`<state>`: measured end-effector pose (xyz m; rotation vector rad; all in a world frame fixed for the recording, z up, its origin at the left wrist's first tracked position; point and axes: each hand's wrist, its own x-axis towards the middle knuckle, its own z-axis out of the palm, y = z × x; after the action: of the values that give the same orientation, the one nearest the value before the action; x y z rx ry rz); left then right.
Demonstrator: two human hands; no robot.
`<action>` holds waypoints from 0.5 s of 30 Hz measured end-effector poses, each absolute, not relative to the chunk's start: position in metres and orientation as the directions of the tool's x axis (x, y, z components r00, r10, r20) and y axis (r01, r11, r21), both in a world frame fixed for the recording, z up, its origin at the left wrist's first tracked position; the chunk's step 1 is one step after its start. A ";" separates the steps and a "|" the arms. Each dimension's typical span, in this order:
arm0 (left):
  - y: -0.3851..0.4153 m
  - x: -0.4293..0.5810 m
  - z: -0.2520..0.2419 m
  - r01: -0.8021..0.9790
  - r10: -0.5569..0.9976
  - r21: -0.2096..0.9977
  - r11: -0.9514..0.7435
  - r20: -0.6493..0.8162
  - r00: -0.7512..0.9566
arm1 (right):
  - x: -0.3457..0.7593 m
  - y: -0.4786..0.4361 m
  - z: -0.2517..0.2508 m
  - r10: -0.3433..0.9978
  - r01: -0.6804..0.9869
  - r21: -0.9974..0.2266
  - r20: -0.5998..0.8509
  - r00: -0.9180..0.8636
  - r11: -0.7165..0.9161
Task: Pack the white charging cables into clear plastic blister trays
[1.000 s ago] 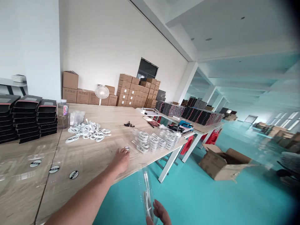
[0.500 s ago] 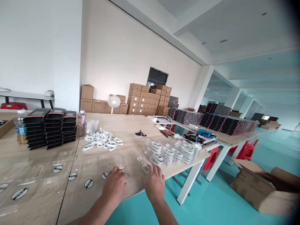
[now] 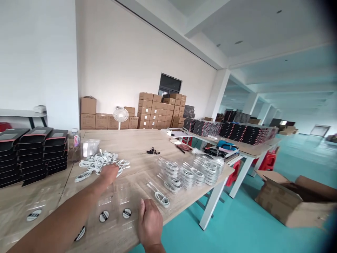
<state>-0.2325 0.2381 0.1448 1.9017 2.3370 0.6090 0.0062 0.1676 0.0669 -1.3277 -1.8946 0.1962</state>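
Note:
My left hand reaches to the front of a loose pile of coiled white cables. Its fingers point down into the pile and are mostly hidden, so their grip does not show. Near the table's front edge, my right hand rests with fingers curled; what they hold, if anything, is hidden. Just beyond it lies a clear plastic tray with a coiled white cable in it. Clear trays with round black-and-white labels lie between and left of my hands.
Stacked clear trays with cables stand at the right of the table. Small black pieces lie mid-table. Black boxes and a bottle stand left. An open carton sits on the floor at right.
My left hand has moved away from the right one, forward and left to the cable pile. My right hand has drawn back toward me and left. The view has shifted slightly right.

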 end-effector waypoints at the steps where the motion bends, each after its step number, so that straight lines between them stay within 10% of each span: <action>1: 0.239 -0.232 0.146 0.928 0.956 0.335 0.161 0.179 -0.230 | 0.006 0.168 0.066 0.851 0.718 -0.544 0.510 -0.127 0.434; 11: 0.149 -0.191 0.210 0.826 0.909 0.564 -0.009 0.349 -0.229 | 0.009 0.167 0.081 0.908 0.454 -0.793 0.404 -0.107 0.406; 15: 0.078 -0.144 0.182 0.402 0.958 0.910 -0.097 0.195 -0.211 | 0.026 0.150 0.097 0.929 0.242 -0.897 0.348 -0.124 0.369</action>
<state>-0.1437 0.0785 0.1819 1.4944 1.6256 1.2983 0.0264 0.1498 0.0972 -1.0694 -1.6101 0.8442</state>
